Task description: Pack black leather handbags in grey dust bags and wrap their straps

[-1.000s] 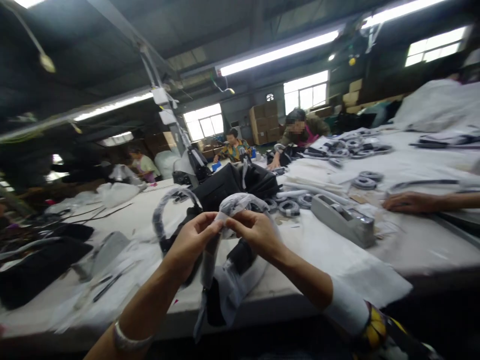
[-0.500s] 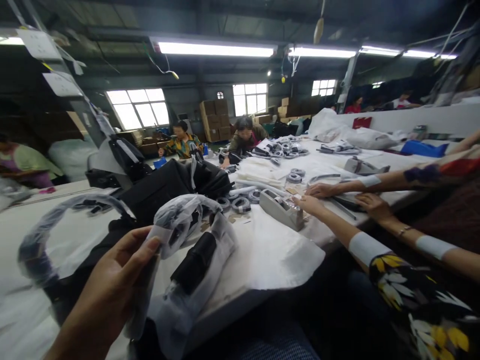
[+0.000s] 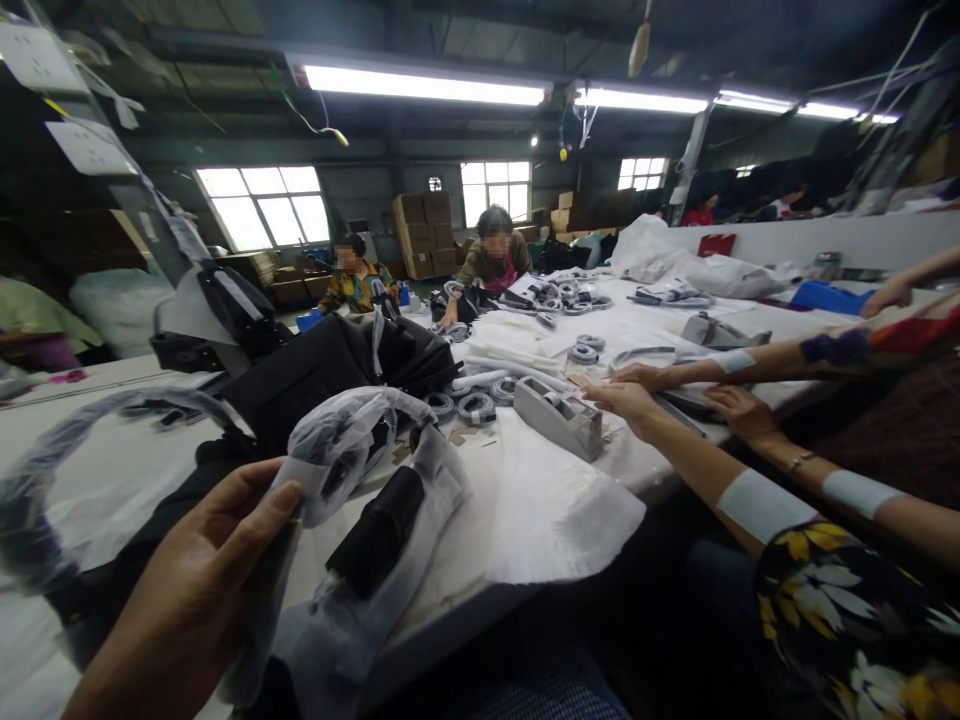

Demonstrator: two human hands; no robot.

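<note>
At lower left, my left hand point(image 3: 187, 570) is closed, thumb against fingers, around a bag handle point(image 3: 330, 435) wrapped in clear plastic. The handle arches over to a black padded piece point(image 3: 379, 530), with loose film hanging beneath. Another wrapped handle point(image 3: 34, 480) curves up from black material on the left. From a floral sleeve my right hand point(image 3: 626, 402) reaches to the end of a grey tape dispenser point(image 3: 559, 418). Its fingertips are pinched together; what lies between them is too small to make out. A co-worker's hand point(image 3: 641, 377) is just beyond it.
White sheets point(image 3: 562, 520) lie along the table's front edge. Behind stands a black bag point(image 3: 300, 365), beside several coiled grey straps point(image 3: 476, 405). Another hand with a bracelet point(image 3: 750, 415) rests to the right. A person point(image 3: 491, 250) works across the table.
My view has turned slightly right, so the pole, bag and wrapped handles sit further left. My left hand keeps its grip on the handle; my right hand stays at the tape dispenser.
</note>
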